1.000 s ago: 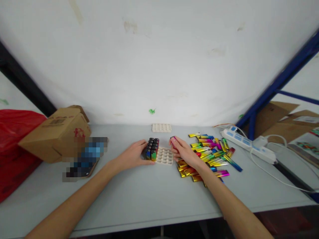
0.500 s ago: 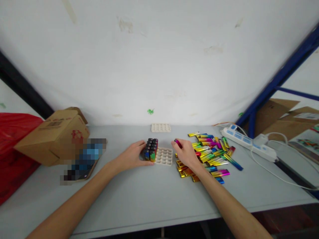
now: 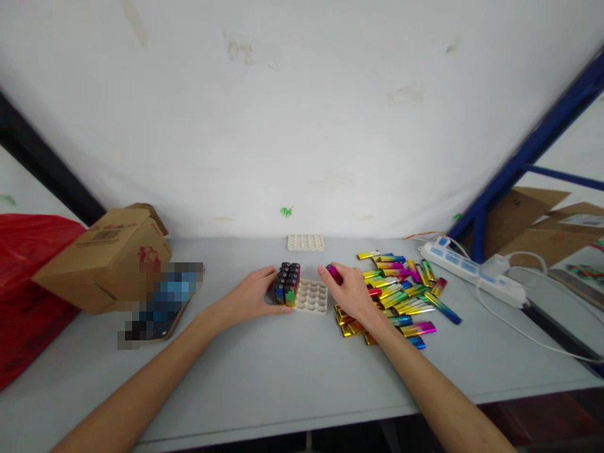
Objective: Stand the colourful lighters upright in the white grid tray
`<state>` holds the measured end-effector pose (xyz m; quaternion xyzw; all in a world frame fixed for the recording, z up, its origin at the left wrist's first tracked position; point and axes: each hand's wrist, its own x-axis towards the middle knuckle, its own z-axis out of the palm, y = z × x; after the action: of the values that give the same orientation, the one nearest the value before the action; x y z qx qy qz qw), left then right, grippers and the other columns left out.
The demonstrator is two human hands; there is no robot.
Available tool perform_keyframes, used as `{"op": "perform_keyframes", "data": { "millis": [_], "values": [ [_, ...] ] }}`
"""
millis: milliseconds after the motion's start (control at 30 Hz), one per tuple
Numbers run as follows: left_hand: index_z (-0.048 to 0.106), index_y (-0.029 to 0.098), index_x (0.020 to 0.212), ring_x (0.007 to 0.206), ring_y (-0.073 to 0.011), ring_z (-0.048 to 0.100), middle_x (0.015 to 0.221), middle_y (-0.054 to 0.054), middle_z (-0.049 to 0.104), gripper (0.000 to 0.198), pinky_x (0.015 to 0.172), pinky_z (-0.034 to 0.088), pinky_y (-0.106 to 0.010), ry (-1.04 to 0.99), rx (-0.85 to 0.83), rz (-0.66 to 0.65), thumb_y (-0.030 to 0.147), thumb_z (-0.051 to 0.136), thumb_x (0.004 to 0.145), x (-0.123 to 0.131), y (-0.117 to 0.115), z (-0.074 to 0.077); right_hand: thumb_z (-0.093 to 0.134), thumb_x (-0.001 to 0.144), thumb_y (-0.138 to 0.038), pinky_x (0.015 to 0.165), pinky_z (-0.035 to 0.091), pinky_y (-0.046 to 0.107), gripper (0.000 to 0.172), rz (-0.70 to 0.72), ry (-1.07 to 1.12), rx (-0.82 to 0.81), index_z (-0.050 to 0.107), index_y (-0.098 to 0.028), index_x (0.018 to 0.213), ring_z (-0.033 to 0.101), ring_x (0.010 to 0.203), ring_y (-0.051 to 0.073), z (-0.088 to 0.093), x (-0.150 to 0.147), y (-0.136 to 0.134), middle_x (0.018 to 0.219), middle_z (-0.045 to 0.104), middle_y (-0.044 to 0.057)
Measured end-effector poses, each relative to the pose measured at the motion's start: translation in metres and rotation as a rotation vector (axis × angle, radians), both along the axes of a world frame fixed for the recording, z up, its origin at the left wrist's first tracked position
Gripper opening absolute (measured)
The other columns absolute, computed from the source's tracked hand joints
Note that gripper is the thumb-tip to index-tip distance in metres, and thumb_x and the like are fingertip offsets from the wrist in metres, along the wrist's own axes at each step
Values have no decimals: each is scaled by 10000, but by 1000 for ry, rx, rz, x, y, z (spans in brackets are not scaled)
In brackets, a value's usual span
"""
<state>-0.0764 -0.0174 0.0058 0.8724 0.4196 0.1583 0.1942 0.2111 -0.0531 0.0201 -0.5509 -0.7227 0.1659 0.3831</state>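
Several upright, shiny coloured sticks with black tops stand close together in two rows at the left of a white moulded tray. Around their left side curls my left hand, thumb in front and fingers behind. The tray's right part shows bare round pockets. My right hand is closed on a magenta stick, held just above and right of the tray; the fist hides most of it. A loose pile of shiny flat sticks in gold, blue, green and magenta lies beyond my right hand.
Against the wall lies a second white tray. At left are a cardboard box, a red bag and a blurred phone-like object. A white power strip with cables lies at right, by a blue frame.
My right hand has moved slightly left towards the tray with the magenta stick in it. My left hand stays around the upright sticks.
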Motion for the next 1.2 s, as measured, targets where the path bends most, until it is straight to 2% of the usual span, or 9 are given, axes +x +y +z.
{"op": "perform_keyframes", "data": {
  "millis": [133, 333, 433, 600, 700, 833, 967, 1133, 1200],
  "values": [
    [795, 215, 1266, 1289, -412, 767, 1335, -174, 808, 638, 1187, 618, -524, 5, -25, 34, 663, 939, 834, 1, -2, 2, 494, 1124, -745, 643, 285, 329, 669, 15, -7, 15, 401, -280, 651, 370, 609, 166, 0, -1, -1, 582, 416, -28],
    [814, 226, 1249, 1273, -418, 768, 1309, -163, 818, 618, 1179, 626, -540, -2, 0, 24, 662, 932, 828, 2, -2, 1, 594, 1046, -455, 633, 286, 320, 462, 11, -27, -12, 424, -280, 653, 383, 593, 159, -3, 1, 0, 574, 430, -42],
    [822, 245, 1240, 1265, -419, 767, 1298, -156, 825, 620, 1154, 638, -534, 0, 7, 27, 690, 925, 821, 1, -1, 0, 589, 1026, -399, 639, 292, 316, 391, -1, -16, -37, 452, -279, 680, 424, 599, 164, -3, 1, 0, 589, 455, -42],
    [813, 243, 1234, 1283, -426, 765, 1296, -162, 813, 615, 1178, 625, -542, 12, -12, 27, 680, 933, 820, 1, -1, 0, 570, 1096, -498, 668, 321, 316, 377, 5, 7, -32, 512, -287, 790, 464, 620, 185, -3, -1, -2, 636, 499, -41],
    [811, 243, 1233, 1283, -432, 767, 1303, -164, 810, 606, 1164, 633, -553, 1, -18, 32, 670, 933, 821, 2, 0, 0, 498, 1172, -583, 703, 404, 308, 370, 63, 53, -41, 588, -291, 962, 578, 675, 218, -3, -1, -3, 712, 586, -31],
    [806, 235, 1264, 1287, -433, 764, 1321, -173, 816, 642, 1168, 630, -559, 5, -9, 23, 691, 925, 827, 2, -1, 0, 450, 1230, -470, 822, 532, 340, 306, 188, 45, 16, 662, -270, 1137, 700, 868, 254, -7, 0, -2, 940, 725, 43],
    [795, 217, 1276, 1300, -435, 756, 1344, -179, 814, 653, 1189, 617, -558, -3, 1, 29, 678, 926, 832, 1, -1, 0, 501, 1237, -445, 940, 571, 360, 332, 232, -13, 116, 729, -249, 1095, 701, 999, 258, -9, 0, 0, 1069, 742, 93],
    [783, 223, 1299, 1330, -428, 751, 1355, -169, 809, 675, 1212, 602, -532, 3, -4, 26, 697, 925, 840, 1, -1, -2, 506, 1237, -533, 808, 519, 323, 416, 195, -15, 48, 674, -257, 976, 671, 815, 230, -9, 0, 1, 858, 718, 34],
    [781, 233, 1297, 1324, -425, 754, 1357, -165, 808, 687, 1202, 609, -528, 4, -7, 25, 719, 927, 833, 1, 0, -2, 532, 1229, -538, 809, 519, 316, 417, 179, -11, 26, 650, -263, 938, 691, 814, 231, -10, 1, 2, 851, 744, 34]
  ]
}}
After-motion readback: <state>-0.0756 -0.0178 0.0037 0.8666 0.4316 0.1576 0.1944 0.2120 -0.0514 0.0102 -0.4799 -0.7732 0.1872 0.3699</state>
